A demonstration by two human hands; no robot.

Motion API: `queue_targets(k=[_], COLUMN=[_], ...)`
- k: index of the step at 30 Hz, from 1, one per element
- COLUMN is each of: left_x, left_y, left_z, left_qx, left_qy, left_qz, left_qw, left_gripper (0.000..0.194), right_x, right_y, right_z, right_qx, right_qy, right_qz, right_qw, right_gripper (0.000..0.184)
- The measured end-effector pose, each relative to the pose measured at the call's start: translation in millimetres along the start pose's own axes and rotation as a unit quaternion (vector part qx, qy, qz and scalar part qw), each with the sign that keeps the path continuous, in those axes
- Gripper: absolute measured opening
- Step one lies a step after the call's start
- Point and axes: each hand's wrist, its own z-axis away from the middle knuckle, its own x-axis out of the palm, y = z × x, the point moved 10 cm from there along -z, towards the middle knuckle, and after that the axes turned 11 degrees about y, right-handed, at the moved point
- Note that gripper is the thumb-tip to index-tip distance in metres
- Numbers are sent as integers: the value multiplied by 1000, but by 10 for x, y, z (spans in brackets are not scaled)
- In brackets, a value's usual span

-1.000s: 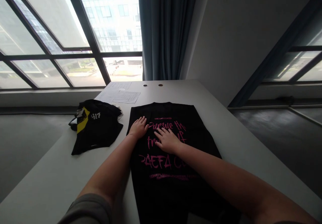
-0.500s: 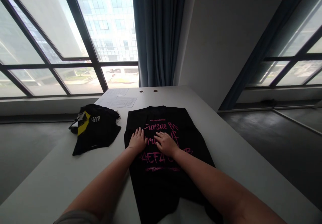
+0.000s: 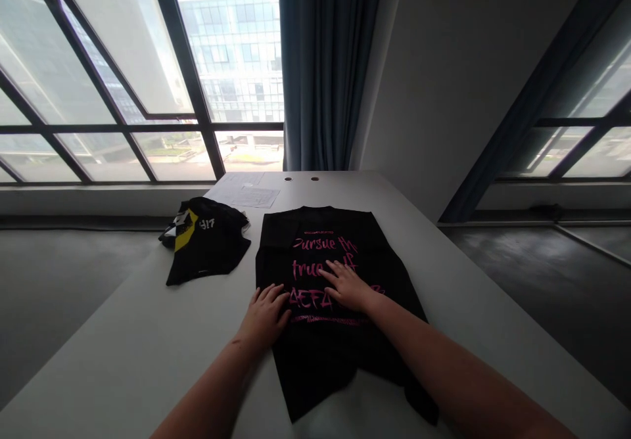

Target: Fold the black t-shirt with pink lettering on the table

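Your right hand (image 3: 348, 286) lies palm down over the middle of the black shirt (image 3: 320, 353), open, its fingers loosely spread and gripping nothing that shows. Your left hand (image 3: 265, 314) is open too, palm down at the shirt's left edge, fingers slightly parted and pointing away from you, with no cloth visibly pinched. So the shirt lies directly under both of your hands, spread out on the white table (image 3: 148, 360); how hard either palm presses, you cannot tell from this view. Your right hand covers part of the pink lettering (image 3: 308, 298), its fingers angled forward and to the left, while your left fingertips sit just beside the start of a lower line of it. Your right forearm slants in from the lower right across the shirt's right side; your left forearm comes up from the lower left, outside the shirt. Nearest you, the cloth's edge is uneven, with a gap in its middle baring the tabletop. Beyond your left hand, apart from the shirt, a bunched dark garment (image 3: 211, 248) with a yellow patch rests near the table's left side. Farther off lie papers (image 3: 255, 196), then a blue curtain (image 3: 330, 64) beside a window (image 3: 236, 51).
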Motion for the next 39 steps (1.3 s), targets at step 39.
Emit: queue_targets(k=[39], left_x=[-360], left_y=[-425], left_z=[370], left_qx=[-93], left_qy=[33], left_qz=[192], left_qw=[976], left_gripper=[34], right_x=[-316], right_y=[302], right_z=[960], right_qx=[-2], right_qy=[133], right_qz=[-103], right_qw=[986], right_gripper=[43])
